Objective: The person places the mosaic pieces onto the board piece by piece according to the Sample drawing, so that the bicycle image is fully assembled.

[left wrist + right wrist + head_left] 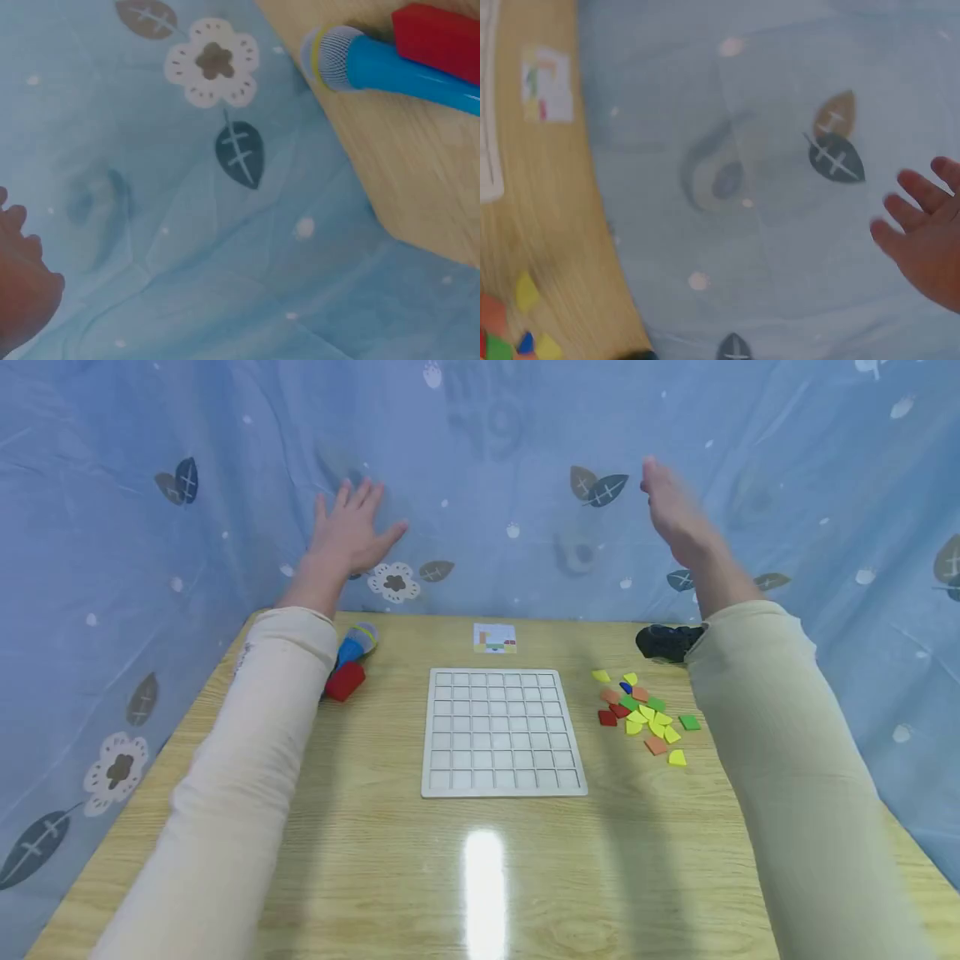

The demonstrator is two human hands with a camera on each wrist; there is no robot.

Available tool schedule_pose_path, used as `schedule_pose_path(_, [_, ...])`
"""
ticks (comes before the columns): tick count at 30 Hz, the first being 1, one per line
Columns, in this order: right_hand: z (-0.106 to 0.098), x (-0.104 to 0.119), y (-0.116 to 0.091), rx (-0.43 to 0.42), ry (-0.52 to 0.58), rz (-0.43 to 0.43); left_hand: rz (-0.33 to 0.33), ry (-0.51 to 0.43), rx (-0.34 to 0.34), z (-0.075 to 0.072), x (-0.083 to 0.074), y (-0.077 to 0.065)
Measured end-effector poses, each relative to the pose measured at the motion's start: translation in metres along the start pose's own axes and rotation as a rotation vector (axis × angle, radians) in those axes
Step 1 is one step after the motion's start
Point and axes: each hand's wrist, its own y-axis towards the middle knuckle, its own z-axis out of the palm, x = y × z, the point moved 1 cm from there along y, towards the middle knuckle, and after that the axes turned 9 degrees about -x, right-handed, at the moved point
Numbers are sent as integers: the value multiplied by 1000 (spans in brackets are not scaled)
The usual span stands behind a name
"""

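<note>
Both hands are raised at the far edge of the table, in front of the blue cloth. The left hand is spread flat, fingers straight. The right hand is open, edge-on, holding nothing. The grid board lies mid-table, with coloured pieces to its right.
</note>
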Motion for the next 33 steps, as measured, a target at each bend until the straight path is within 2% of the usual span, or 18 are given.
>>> schedule_pose_path(3, [-19, -19, -3, 50, 440, 92, 44, -100, -29, 1, 1, -4])
schedule_pose_path(4, [-24, -26, -5, 73, 589, 122, 50, -157, -39, 2, 2, -8])
schedule_pose_path(6, [-35, -42, -11, 116, 813, 180, 69, -291, -67, 6, 1, -17])
schedule_pose_path(8, [-44, -59, -18, 166, 950, 219, 97, -415, -101, 13, 0, -26])
schedule_pose_path(10, [-50, -78, -27, 226, 1039, 238, 115, -511, -116, 24, -2, -35])
schedule_pose_path(13, [-55, -107, -42, 346, 1161, 250, 168, -578, -137, 45, -4, -47])
schedule_pose_path(16, [-54, -136, -58, 506, 1253, 231, 206, -610, -110, 68, -8, -61])
schedule_pose_path(20, [-49, -174, -75, 745, 1277, 159, 267, -614, -14, 95, -12, -77])
schedule_pose_path(23, [-46, -200, -85, 867, 1184, 87, 310, -573, 114, 111, -15, -86])
schedule_pose_path(28, [-47, -234, -105, 905, 926, 27, 353, -482, 320, 137, -24, -99])
schedule_pose_path(33, [-52, -254, -120, 873, 768, 21, 314, -445, 459, 149, -29, -110])
